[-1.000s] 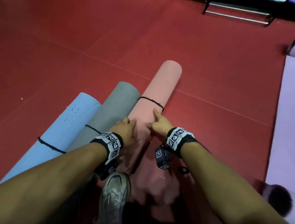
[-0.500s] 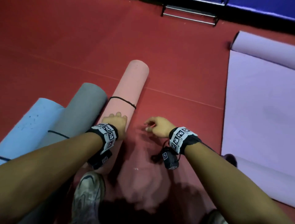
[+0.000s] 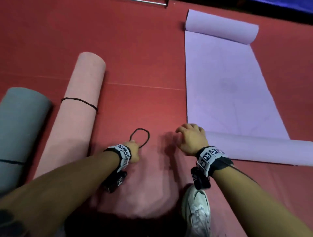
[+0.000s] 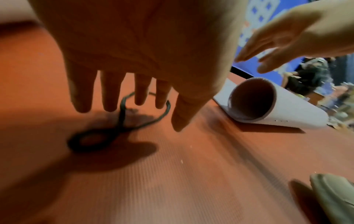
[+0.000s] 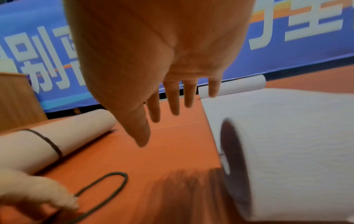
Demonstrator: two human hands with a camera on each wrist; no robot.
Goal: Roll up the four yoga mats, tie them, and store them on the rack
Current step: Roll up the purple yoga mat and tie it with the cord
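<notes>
A black loop cord [image 3: 139,137] lies on the red floor between my hands. My left hand [image 3: 135,147] reaches down onto its near end with straight fingers [image 4: 109,97], touching the cord [image 4: 122,121] without closing on it. My right hand [image 3: 184,130] hovers open and empty beside the near rolled end [image 3: 254,148] of the purple mat [image 3: 228,84], which lies flat with both ends curled. The pink mat [image 3: 81,101] is rolled, with a black tie round it. Left of it lies the rolled grey mat [image 3: 20,126].
My white shoe [image 3: 196,211] stands close under my right wrist. A metal bar [image 3: 149,1] shows at the top edge. A blue banner [image 5: 287,45] runs along the far wall. Red floor [image 3: 144,67] stretches between the pink and purple mats.
My view has swung right, bringing the purple mat in. My left hand left the pink roll and came down on the loose cord. The right hand moved toward the purple mat's near roll.
</notes>
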